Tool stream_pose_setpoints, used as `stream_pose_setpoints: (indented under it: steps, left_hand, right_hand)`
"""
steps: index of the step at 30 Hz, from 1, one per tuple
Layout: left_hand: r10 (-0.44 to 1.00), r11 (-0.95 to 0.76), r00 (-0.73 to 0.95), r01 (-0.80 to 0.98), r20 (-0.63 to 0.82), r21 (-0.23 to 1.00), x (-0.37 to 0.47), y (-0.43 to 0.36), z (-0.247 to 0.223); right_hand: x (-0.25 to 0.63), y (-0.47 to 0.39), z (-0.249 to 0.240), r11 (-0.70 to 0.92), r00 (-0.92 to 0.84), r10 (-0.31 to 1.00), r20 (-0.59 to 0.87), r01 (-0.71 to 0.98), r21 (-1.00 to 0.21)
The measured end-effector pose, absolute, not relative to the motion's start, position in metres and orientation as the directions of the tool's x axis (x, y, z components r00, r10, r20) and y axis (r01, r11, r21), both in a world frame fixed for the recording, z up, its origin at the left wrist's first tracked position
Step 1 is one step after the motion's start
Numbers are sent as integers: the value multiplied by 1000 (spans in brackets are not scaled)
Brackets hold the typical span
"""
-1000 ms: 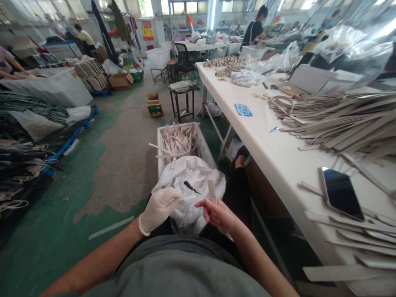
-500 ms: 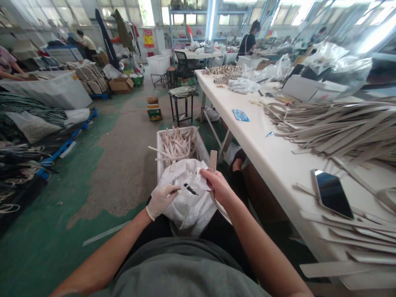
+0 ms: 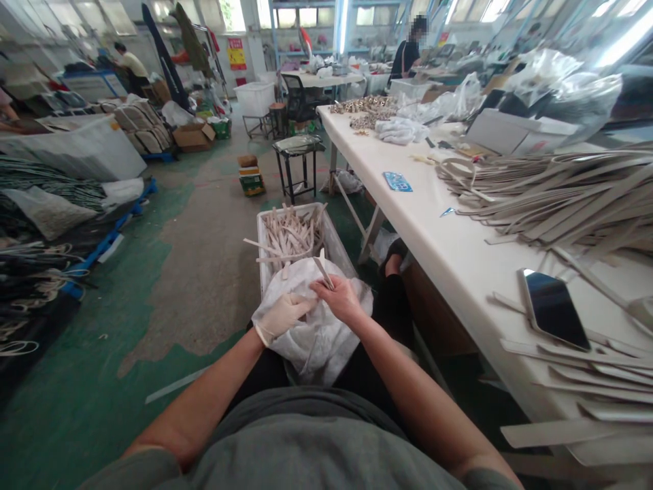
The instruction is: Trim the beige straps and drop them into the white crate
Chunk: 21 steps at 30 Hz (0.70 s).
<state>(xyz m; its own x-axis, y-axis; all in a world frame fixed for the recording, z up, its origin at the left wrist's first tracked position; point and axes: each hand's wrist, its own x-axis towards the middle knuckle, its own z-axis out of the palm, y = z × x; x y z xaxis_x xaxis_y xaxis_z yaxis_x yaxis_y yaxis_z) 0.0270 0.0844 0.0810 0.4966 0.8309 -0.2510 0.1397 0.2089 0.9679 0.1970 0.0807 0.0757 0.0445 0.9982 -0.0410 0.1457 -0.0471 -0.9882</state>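
Note:
Over my lap lies a white plastic bag (image 3: 313,350), directly below both hands. My bare right hand (image 3: 343,299) is closed around a beige strap (image 3: 322,269), whose end points up and forward past the fingers. My left hand (image 3: 283,318), in a pale glove, has its fingers pinched together close to the right fingertips; whatever they hold is hidden. Just beyond the bag stands a white crate (image 3: 261,269) full of short beige strips (image 3: 290,230).
The long white table (image 3: 433,252) on my right carries a phone (image 3: 555,307), a pile of beige straps (image 3: 571,197), a blue card (image 3: 397,182) and metal fittings (image 3: 364,105). A stool (image 3: 298,146) stands ahead. Blue pallets (image 3: 115,235) lie left; co-workers are farther back.
My right hand has turned, tilting the strap end leftward, and the white piece seen at its fingers no longer shows. My left hand has moved right, closer to it. The dark patch on the bag is now covered.

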Motion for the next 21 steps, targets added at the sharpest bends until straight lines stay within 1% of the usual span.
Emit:
stream_pose_setpoints:
  steps: [2, 4, 6, 8, 10, 12, 14, 16, 19, 21]
  left_hand:
    - [755, 323, 572, 100, -320, 941, 23, 81, 80]
    - [719, 452, 600, -22, -349, 892, 16, 78, 80]
    - [724, 563, 572, -166, -386, 810, 8, 78, 81]
    - [721, 651, 526, -293, -451, 700, 1, 81, 81]
    - [719, 691, 465, -398, -517, 603, -2, 85, 81]
    - [737, 674, 387, -480, -554, 561, -2, 91, 81]
    - [760, 638, 316, -529, -568, 559, 1, 97, 81]
    - [776, 606, 259, -559, -574, 567, 5, 101, 80]
    - [826, 525, 179, -589, -534, 614, 11, 99, 73]
    - [879, 457, 163, -557, -448, 693, 16, 92, 62]
  right_hand:
    - [197, 84, 66, -70, 30, 997, -65, 190, -979]
    - [198, 88, 53, -126, 25, 992, -124, 269, -955]
    - [198, 89, 40, -175, 18, 983, -181, 354, -919]
    - [198, 87, 29, -191, 5, 978, -207, 410, -892]
    - [199, 81, 25, -196, -7, 975, -223, 450, -871]
    - [202, 72, 27, -195, -14, 973, -228, 473, -859]
    - [207, 60, 35, -172, -19, 979, -205, 474, -863]
    - [212, 47, 45, -139, -29, 985, -169, 439, -888]
    - [212, 29, 56, -146, -61, 983, -172, 300, -943]
    - [210, 22, 55, -197, -37, 978, -204, 148, -969]
